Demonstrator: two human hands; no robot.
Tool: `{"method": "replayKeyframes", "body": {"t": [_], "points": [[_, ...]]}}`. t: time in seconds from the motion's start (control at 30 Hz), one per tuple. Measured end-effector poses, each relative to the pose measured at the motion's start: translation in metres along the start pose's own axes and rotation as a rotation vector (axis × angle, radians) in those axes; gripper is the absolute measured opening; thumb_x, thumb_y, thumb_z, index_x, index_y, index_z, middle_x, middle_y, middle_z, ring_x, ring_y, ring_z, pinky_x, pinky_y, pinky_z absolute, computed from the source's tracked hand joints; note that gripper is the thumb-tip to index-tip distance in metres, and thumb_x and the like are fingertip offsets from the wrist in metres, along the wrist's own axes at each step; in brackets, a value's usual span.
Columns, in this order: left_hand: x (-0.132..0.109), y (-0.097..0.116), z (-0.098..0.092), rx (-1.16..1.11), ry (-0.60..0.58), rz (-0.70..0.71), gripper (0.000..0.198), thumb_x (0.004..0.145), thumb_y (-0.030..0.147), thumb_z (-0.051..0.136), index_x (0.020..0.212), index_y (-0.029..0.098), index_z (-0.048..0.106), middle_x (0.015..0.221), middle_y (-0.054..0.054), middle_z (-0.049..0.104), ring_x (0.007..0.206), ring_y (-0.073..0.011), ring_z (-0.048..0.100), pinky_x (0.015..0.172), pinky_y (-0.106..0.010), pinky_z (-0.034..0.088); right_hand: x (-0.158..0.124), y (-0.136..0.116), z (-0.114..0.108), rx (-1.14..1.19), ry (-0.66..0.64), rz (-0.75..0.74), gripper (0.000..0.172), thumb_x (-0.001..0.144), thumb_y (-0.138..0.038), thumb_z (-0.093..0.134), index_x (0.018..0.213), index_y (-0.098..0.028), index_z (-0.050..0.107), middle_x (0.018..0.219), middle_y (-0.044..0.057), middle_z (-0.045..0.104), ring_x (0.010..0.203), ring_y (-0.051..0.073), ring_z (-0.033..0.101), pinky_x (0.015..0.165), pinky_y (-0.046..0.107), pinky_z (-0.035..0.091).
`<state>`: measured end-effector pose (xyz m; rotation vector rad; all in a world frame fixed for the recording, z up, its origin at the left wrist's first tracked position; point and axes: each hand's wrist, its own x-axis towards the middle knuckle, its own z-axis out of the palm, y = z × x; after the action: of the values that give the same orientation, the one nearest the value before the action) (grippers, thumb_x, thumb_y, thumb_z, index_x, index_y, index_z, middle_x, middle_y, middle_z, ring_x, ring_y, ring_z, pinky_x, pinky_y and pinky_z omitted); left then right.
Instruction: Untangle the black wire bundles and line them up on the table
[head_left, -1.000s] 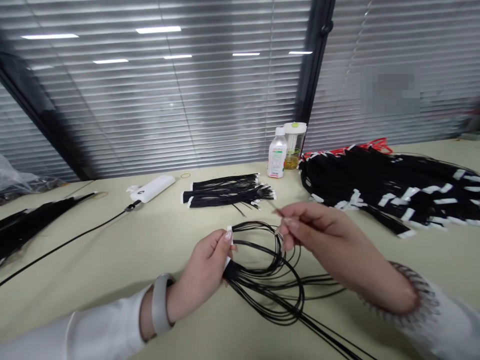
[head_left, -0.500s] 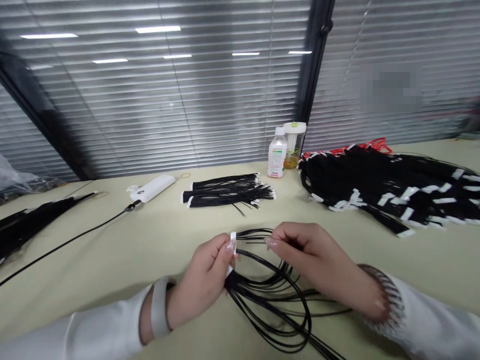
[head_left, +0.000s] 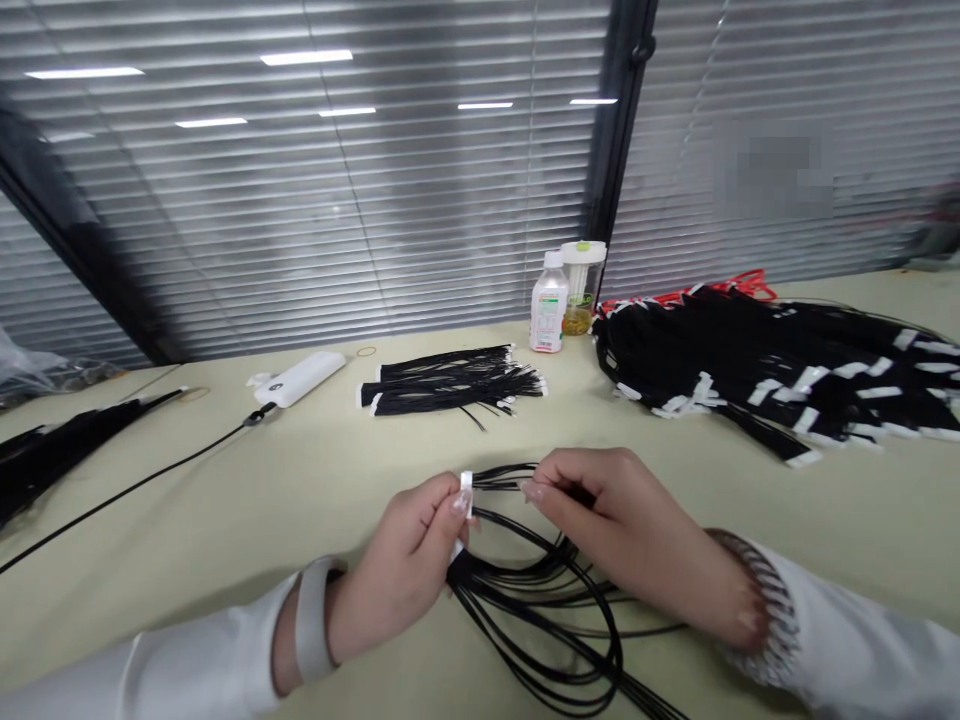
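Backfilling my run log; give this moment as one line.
left hand: gripping white connector | right hand: pinching black wires near it | beyond: wire bundles, white-capped bottle

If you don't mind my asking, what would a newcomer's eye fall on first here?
Probably the large heap of black wire bundles with white ends, spread over the right side of the pale yellow-green table. Next, at front centre, the left hand holds looped black wires by their small white end pieces, while the right hand pinches thin strands just beside them.
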<state>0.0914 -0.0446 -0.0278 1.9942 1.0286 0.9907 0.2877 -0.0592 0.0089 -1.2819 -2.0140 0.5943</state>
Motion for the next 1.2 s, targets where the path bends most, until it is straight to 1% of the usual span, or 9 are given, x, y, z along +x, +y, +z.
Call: {"method": "replayKeyframes", "body": {"t": [0.2, 0.43, 0.53, 0.73, 0.8, 0.9, 1.03, 1.2], "points": [[-0.0005, 0.0032, -0.0002, 0.035, -0.013, 0.015, 0.035, 0.093, 0.032, 0.032, 0.063, 0.018, 0.044, 0.057, 0.002, 0.046, 0.053, -0.0104, 0.041, 0.051, -0.022, 0.033, -0.0006, -0.0010, -0.0003, 0.001, -0.020, 0.001, 0.027, 0.087, -0.026, 0.044, 0.061, -0.018, 0.048, 0.053, -0.005, 0.047, 0.051, 0.009, 0.041, 0.049, 0.021, 0.031], [-0.0006, 0.0029, -0.0005, 0.079, -0.019, 0.038, 0.034, 0.092, 0.030, 0.032, 0.063, 0.018, 0.043, 0.056, 0.003, 0.045, 0.052, -0.0101, 0.040, 0.050, -0.021, 0.033, -0.0015, 0.0006, 0.0032, -0.069, -0.047, -0.056, 0.032, 0.090, -0.023, 0.040, 0.058, -0.018, 0.038, 0.053, -0.005, 0.041, 0.051, 0.008, 0.037, 0.050, 0.022, 0.027], [-0.0014, 0.0012, -0.0007, 0.100, -0.024, 0.042, 0.033, 0.093, 0.030, 0.032, 0.064, 0.018, 0.044, 0.058, 0.003, 0.046, 0.053, -0.0101, 0.041, 0.051, -0.021, 0.033, -0.0025, 0.0008, 0.0027, -0.097, -0.056, -0.070, 0.032, 0.090, -0.022, 0.040, 0.058, -0.018, 0.037, 0.053, -0.005, 0.039, 0.051, 0.008, 0.036, 0.051, 0.022, 0.026], [-0.0017, 0.0012, -0.0012, 0.106, -0.024, 0.052, 0.034, 0.093, 0.030, 0.032, 0.063, 0.018, 0.044, 0.057, 0.003, 0.046, 0.053, -0.0100, 0.041, 0.051, -0.021, 0.033, -0.0017, -0.0001, 0.0019, -0.121, -0.083, -0.062, 0.032, 0.090, -0.021, 0.040, 0.058, -0.018, 0.036, 0.053, -0.005, 0.042, 0.052, 0.008, 0.037, 0.051, 0.022, 0.026], [-0.0012, 0.0023, -0.0011, 0.097, -0.022, 0.047, 0.034, 0.092, 0.031, 0.032, 0.063, 0.018, 0.044, 0.057, 0.003, 0.046, 0.053, -0.0101, 0.041, 0.051, -0.021, 0.033, -0.0012, -0.0002, 0.0019, -0.116, -0.070, -0.069, 0.032, 0.089, -0.021, 0.041, 0.058, -0.018, 0.038, 0.053, -0.005, 0.043, 0.051, 0.008, 0.038, 0.051, 0.022, 0.027], [-0.0003, 0.0039, -0.0008, 0.077, -0.022, 0.030, 0.035, 0.092, 0.031, 0.032, 0.062, 0.018, 0.044, 0.057, 0.003, 0.046, 0.053, -0.0101, 0.041, 0.051, -0.021, 0.034, -0.0015, 0.0003, 0.0014, -0.103, -0.018, -0.099, 0.025, 0.087, -0.019, 0.045, 0.062, -0.018, 0.046, 0.055, -0.005, 0.049, 0.053, 0.008, 0.043, 0.053, 0.020, 0.030], [0.0004, 0.0033, -0.0003, 0.045, -0.014, 0.008, 0.036, 0.093, 0.033, 0.032, 0.063, 0.018, 0.045, 0.059, 0.002, 0.046, 0.054, -0.0103, 0.042, 0.053, -0.021, 0.034, -0.0029, 0.0034, 0.0009, -0.108, 0.055, -0.210, 0.017, 0.084, -0.016, 0.050, 0.067, -0.017, 0.055, 0.061, -0.003, 0.057, 0.057, 0.008, 0.050, 0.057, 0.020, 0.035], [0.0002, 0.0010, 0.0000, 0.006, -0.018, -0.020, 0.037, 0.093, 0.035, 0.032, 0.064, 0.017, 0.045, 0.060, 0.002, 0.047, 0.056, -0.0107, 0.043, 0.055, -0.022, 0.036, -0.0033, 0.0086, 0.0010, -0.135, 0.071, -0.312, 0.016, 0.083, -0.012, 0.051, 0.070, -0.016, 0.059, 0.064, -0.002, 0.059, 0.059, 0.008, 0.052, 0.058, 0.019, 0.036]]}}
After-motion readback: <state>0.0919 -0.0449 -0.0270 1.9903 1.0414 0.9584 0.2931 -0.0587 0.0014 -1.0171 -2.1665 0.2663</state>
